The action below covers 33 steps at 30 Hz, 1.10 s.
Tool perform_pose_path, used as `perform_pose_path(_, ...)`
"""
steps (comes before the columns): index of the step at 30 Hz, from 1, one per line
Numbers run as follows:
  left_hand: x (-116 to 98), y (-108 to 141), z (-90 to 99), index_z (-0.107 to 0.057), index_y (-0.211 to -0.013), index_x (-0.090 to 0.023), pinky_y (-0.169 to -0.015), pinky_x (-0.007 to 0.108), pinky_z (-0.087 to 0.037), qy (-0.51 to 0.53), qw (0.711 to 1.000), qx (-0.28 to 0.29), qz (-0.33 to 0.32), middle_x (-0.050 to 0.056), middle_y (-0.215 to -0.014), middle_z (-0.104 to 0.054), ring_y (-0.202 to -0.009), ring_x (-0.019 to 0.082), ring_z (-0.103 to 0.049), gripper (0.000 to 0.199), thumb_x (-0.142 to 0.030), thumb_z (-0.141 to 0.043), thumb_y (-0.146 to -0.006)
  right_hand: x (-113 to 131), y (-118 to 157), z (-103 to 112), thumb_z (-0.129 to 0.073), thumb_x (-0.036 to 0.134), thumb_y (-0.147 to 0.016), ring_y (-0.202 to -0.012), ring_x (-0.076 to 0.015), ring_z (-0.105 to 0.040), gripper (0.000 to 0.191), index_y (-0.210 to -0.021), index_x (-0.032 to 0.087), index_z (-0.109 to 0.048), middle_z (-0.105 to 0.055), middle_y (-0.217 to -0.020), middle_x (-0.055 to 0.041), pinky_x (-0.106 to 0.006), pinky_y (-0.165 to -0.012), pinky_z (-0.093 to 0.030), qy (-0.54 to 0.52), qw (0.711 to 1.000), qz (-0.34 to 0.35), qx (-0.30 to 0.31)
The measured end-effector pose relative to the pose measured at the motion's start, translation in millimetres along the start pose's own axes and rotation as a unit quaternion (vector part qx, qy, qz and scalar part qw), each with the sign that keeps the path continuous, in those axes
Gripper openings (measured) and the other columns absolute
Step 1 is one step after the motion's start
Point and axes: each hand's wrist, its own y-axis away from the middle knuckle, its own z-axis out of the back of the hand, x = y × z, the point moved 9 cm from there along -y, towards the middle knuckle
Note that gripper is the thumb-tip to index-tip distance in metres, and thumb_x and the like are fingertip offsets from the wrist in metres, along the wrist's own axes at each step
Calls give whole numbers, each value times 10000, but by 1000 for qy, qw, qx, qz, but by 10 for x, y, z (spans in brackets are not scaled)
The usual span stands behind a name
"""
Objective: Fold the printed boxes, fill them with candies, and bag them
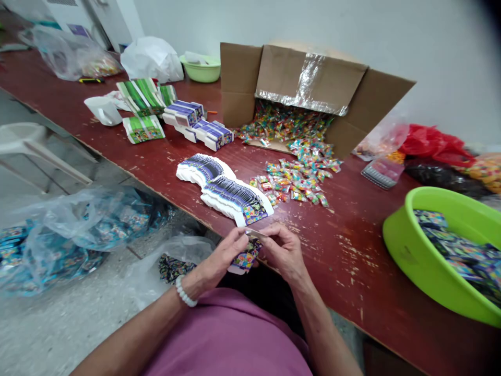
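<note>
A small printed carton [247, 256], dark with colourful pictures, is held between my two hands at the table's front edge. My left hand [229, 250], with a white bead bracelet on the wrist, is closed on its left side. Thumb and fingers of my right hand [284, 250] pinch the right side by the top flap. Just beyond lies a fanned row of flat purple-and-white cartons [235, 193]. Behind it, small clear packets of colourful sweets [297, 177] spill out of a tipped cardboard box [309, 78].
A green tub [399, 230] with dark packs stands at the right. Bundled purple cartons [211, 133], green cartons [143, 128] and a white mug [104, 110] sit further left. Plastic bags of packs [78, 235] lie below the table, near a white stool [27, 136].
</note>
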Motion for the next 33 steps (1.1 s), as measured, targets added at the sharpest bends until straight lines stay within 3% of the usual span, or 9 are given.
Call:
perform_pose_path(2, 160, 5, -58, -583, -1110, -174, -511, 254, -506, 36, 997, 18, 72, 69, -872, -704, -555, 154, -671, 534, -661, -493, -911, 102, 20, -31, -702, 364, -877, -705, -166, -637, 138, -894, 229, -728, -701, -788, -23, -287, -644, -508, 69, 996, 50, 12)
perform_pose_path(5, 246, -10, 2, -616, -1016, -155, -413, 223, -444, 39, 993, -37, 105, 43, -738, -677, -423, 124, -595, 600, -713, -424, -907, 194, 29, -96, -665, 354, -905, -817, -190, -668, 159, -859, 222, -741, -728, -876, -47, -328, -772, -523, 132, 987, 83, 40)
perform_pose_path(9, 154, -62, 24, -640, -916, -141, -405, 193, -424, -34, 995, -68, 69, 30, -689, -660, -417, 100, -567, 640, -753, -460, -861, 30, -24, -65, -739, 404, -842, -740, -188, -688, 203, -898, 209, -729, -748, -892, -58, -299, -662, -537, 82, 996, -9, 37)
perform_pose_path(15, 84, -104, 6, -664, -829, -109, -411, 202, -428, -110, 991, -56, 44, 55, -657, -655, -412, 102, -555, 746, -813, -417, -829, -190, -51, -60, -773, 432, -790, -446, -111, -546, 256, -794, 189, -694, -671, -623, 10, -232, -441, -407, -40, 991, -119, 40)
perform_pose_path(18, 66, -110, 26, -683, -887, -103, -417, 196, -428, -126, 990, -55, 35, 58, -677, -658, -431, 100, -556, 736, -797, -445, -833, -40, -47, -14, -750, 400, -819, -528, -132, -585, 214, -794, 192, -706, -689, -672, -8, -245, -490, -440, 19, 998, -61, 14)
perform_pose_path(22, 96, -122, 15, -657, -1124, -151, -401, 196, -438, -82, 994, -52, 43, 20, -690, -640, -446, 104, -547, 681, -752, -466, -865, 255, 68, -151, -627, 328, -927, -918, -200, -678, 149, -885, 223, -724, -736, -1039, -64, -333, -813, -527, 87, 992, 66, 70)
perform_pose_path(26, 155, -163, -41, -602, -1221, -218, -402, 199, -442, -17, 998, -31, 48, -1, -770, -638, -442, 93, -551, 576, -685, -474, -908, 293, 99, -159, -610, 277, -926, -990, -210, -652, 126, -982, 229, -712, -726, -1069, -72, -351, -896, -497, 193, 969, 133, 79)
perform_pose_path(30, 207, -171, -87, -571, -1217, -221, -541, 227, -504, 31, 998, 2, 61, 25, -857, -684, -593, 130, -646, 445, -503, -652, -883, -7, -310, 245, -478, 364, -986, -871, -193, -657, 278, -975, 210, -709, -719, -923, -37, -307, -795, -517, 244, 967, 66, 45)
perform_pose_path(33, 260, -128, -46, -593, -1150, -192, -724, 269, -528, 41, 996, 7, 74, 72, -973, -712, -826, 172, -674, 401, -419, -725, -847, -35, -730, 974, -471, 329, -939, -919, -229, -643, 279, -1020, 184, -695, -708, -1007, -84, -351, -842, -508, 402, 899, 63, -162)
